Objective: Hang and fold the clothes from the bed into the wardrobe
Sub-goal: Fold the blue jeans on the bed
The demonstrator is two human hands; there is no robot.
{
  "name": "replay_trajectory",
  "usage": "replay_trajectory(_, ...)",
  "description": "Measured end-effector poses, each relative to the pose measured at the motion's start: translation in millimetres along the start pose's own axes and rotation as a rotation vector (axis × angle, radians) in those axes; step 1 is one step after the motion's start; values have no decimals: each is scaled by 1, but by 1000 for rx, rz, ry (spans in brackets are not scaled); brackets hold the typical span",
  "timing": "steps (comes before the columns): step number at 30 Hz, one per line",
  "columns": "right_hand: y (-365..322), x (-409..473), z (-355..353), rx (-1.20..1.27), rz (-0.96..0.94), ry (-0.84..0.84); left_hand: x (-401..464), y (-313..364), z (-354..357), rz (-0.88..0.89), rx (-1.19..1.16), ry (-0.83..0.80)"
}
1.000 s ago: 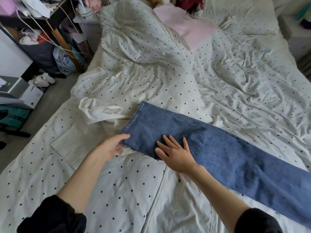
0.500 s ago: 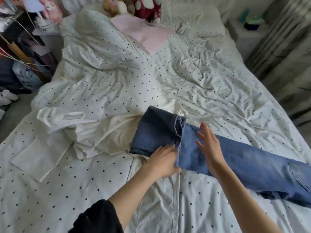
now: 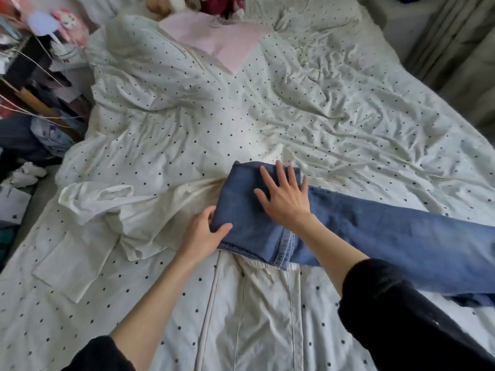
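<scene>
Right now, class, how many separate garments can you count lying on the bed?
3. The blue jeans lie across the middle under both hands; a cream garment lies crumpled left of them; a pink garment lies by the pillows. More may hide among the bedding.

My right hand (image 3: 285,198) lies flat, fingers spread, on the folded-over end of the blue denim jeans (image 3: 375,231). My left hand (image 3: 205,231) grips the fold's near left corner, thumb on top. The jeans stretch away right across the white dotted bedcover (image 3: 334,116). A cream cotton garment (image 3: 139,210) lies crumpled just left, a pink cloth (image 3: 222,40) far up the bed.
</scene>
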State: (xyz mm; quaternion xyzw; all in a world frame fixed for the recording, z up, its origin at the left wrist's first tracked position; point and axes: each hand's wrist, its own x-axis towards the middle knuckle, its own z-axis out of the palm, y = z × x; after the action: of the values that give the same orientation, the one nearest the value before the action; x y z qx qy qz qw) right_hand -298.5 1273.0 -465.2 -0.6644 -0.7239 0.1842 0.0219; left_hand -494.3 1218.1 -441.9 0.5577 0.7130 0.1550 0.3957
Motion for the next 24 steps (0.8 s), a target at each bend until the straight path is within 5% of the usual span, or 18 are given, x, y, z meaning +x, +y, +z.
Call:
replay_trajectory(5,11,10,28,-8,59,-217,15,9,1,-173,-168,-109)
replay_trajectory(11,2,-64,32,261,-121,310,18,22,-10,-218,-273,-107)
replay_trajectory(16,14,-94,43,453,-76,74,9,31,-4,-159,-248,25)
replay_trajectory(21,23,-84,22,718,4,-112,-9,54,-17,-430,-618,-89)
replay_trajectory(24,35,-91,9,920,38,-119,-19,80,-14,-357,-674,-114)
